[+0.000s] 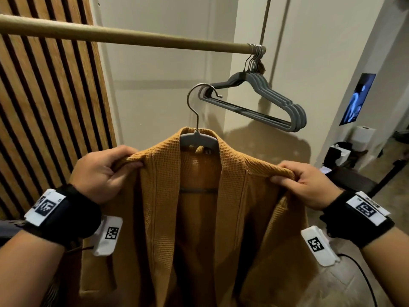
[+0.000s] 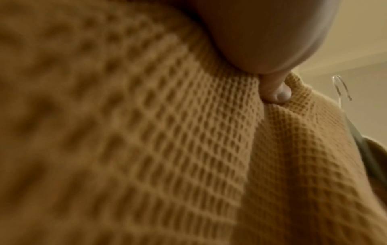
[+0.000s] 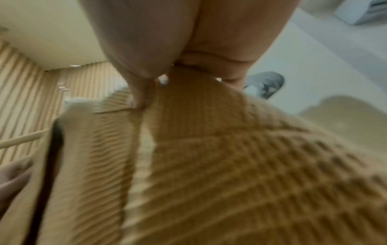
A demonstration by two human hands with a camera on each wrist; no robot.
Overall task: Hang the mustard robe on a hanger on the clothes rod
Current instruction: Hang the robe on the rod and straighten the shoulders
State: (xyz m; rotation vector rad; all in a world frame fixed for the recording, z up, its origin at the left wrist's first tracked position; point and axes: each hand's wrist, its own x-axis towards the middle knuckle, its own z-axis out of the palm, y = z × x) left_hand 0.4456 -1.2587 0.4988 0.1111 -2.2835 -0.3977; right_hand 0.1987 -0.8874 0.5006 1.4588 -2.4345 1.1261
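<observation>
The mustard waffle-weave robe [image 1: 199, 218] is draped on a grey hanger [image 1: 198, 140] whose metal hook [image 1: 194, 100] points up, free in the air below the wooden clothes rod [image 1: 132, 38]. My left hand [image 1: 106, 171] pinches the robe's left shoulder, and my right hand [image 1: 296, 180] pinches the right shoulder, holding robe and hanger up between them. The left wrist view shows my thumb pressed into the mustard robe [image 2: 209, 149], with the hanger hook [image 2: 341, 87] at the right edge. The right wrist view shows fingers clamped on the mustard robe [image 3: 209, 149].
Several empty grey hangers [image 1: 265, 100] hang bunched at the rod's right end beside a rope [image 1: 264, 21]. A slatted wooden panel [image 1: 44, 118] stands at the left. A white wall is behind. At right lie a dark seat [image 1: 352, 182], paper rolls [image 1: 363, 138] and a cable.
</observation>
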